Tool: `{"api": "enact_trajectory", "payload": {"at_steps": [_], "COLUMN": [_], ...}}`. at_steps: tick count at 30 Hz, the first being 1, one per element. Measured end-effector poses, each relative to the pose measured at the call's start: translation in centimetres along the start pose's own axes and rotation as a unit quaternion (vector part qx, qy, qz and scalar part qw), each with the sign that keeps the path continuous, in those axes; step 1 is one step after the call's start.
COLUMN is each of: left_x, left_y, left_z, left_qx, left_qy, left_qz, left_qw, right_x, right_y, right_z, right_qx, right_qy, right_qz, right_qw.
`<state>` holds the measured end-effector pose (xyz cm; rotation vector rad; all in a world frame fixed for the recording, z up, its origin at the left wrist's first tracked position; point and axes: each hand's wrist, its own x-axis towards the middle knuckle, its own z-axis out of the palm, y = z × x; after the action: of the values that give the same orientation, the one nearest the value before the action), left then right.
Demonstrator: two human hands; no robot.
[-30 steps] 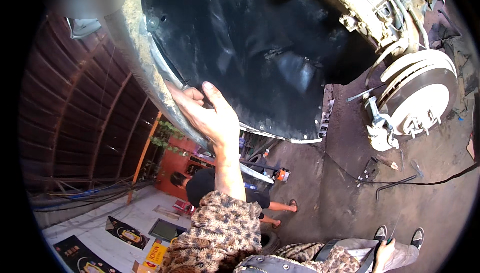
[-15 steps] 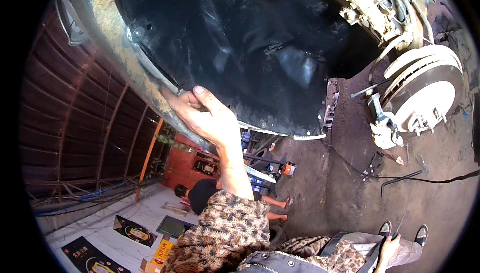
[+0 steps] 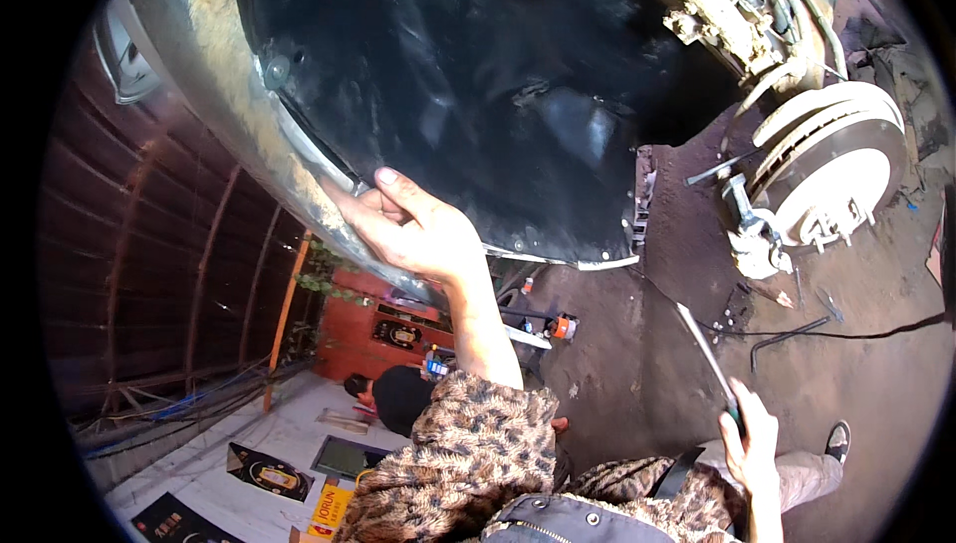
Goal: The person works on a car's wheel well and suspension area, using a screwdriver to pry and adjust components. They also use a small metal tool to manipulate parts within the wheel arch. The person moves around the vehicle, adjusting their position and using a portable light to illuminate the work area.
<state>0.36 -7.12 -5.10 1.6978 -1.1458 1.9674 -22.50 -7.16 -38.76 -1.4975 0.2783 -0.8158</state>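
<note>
My left hand (image 3: pixel 423 234) is closed round the lower edge of a dirt-caked fender (image 3: pixel 219 75). Its thumb lies against the black wheel arch liner (image 3: pixel 448 115), and some fingertips are hidden behind the rim. A round clip (image 3: pixel 277 72) sits in the liner's corner, higher up along the same edge. In my right hand (image 3: pixel 754 438), low on the right, is a screwdriver (image 3: pixel 705 349) held by its dark handle, its long metal shaft pointing up and left. The tip is apart from the liner.
A bare brake disc (image 3: pixel 832 185) with studs and a muddy axle (image 3: pixel 687 5) stand to the right. An L-shaped bar (image 3: pixel 787 344) and a black cable (image 3: pixel 866 332) lie on the ground. Another person (image 3: pixel 403 399) crouches behind my left arm.
My right hand has come up from beside my leg, raising the screwdriver toward the liner. The left hand keeps its hold on the fender edge. The view has shifted slightly.
</note>
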Motion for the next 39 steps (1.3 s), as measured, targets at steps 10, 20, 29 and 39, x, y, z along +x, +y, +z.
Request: {"api": "enact_trajectory", "payload": {"at_steps": [10, 20, 29, 39], "left_x": [0.4, 0.6, 0.5, 0.1], "left_y": [-0.7, -0.7, 0.5, -0.6], "left_z": [0.7, 1.5, 1.6, 2.0], "left_qx": [-0.02, -0.081, -0.092, -0.06], "left_qy": [0.083, 0.137, 0.123, 0.136], "left_qz": [-0.068, -0.1, -0.193, -0.118], "left_qw": [0.994, 0.982, 0.969, 0.982], "right_x": [16.6, 18.5, 18.6, 18.2], "right_y": [-14.8, -16.5, -16.8, -16.5], "right_z": [3.8, 3.4, 2.6, 2.4], "right_qx": [0.054, -0.008, -0.054, -0.071], "right_qy": [0.025, 0.034, 0.034, 0.013], "right_qz": [-0.224, -0.269, -0.276, -0.27], "right_qw": [0.973, 0.962, 0.959, 0.96]}}
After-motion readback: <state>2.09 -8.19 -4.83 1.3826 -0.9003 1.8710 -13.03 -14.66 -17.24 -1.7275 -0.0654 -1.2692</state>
